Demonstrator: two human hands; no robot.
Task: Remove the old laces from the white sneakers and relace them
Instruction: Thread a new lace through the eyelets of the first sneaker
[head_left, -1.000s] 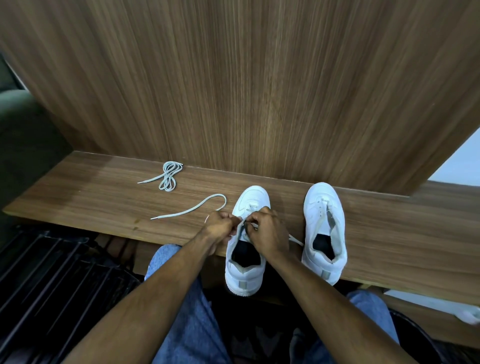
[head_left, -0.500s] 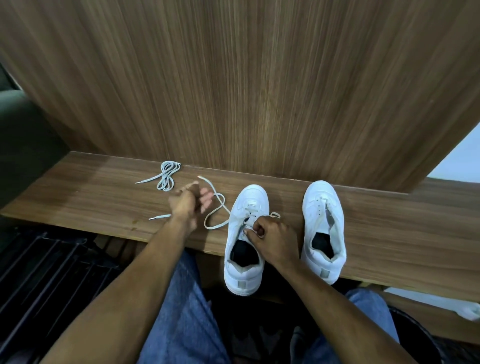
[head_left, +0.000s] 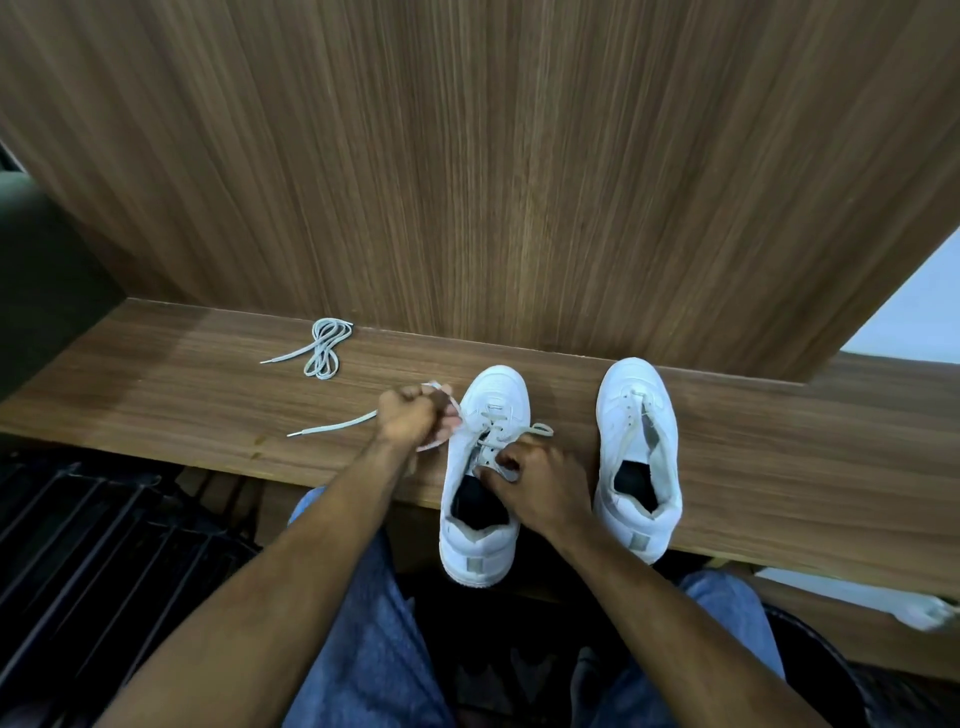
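Note:
Two white sneakers stand toes-forward on a wooden bench (head_left: 182, 395). The left sneaker (head_left: 480, 540) has a white lace (head_left: 332, 423) threaded through a few lower eyelets. My left hand (head_left: 415, 418) grips that lace just left of the shoe's toe, and the lace's free end trails left across the bench. My right hand (head_left: 540, 480) rests on the shoe's tongue area, with its fingers pinching the lace at the eyelets. The right sneaker (head_left: 638, 457) has no lace and its tongue lies open. A second lace (head_left: 323, 353), bundled in a loop, lies at the back left.
A wood-grain panel (head_left: 467, 182) rises right behind the bench. A dark metal rack (head_left: 104, 545) sits below at the left. My knees in blue jeans (head_left: 363, 649) are under the bench edge. A white object (head_left: 924, 613) lies at the lower right.
My left hand pulled the lace out to the left, then came back close beside the shoe's toe, still gripping it. My right hand stayed on the eyelets.

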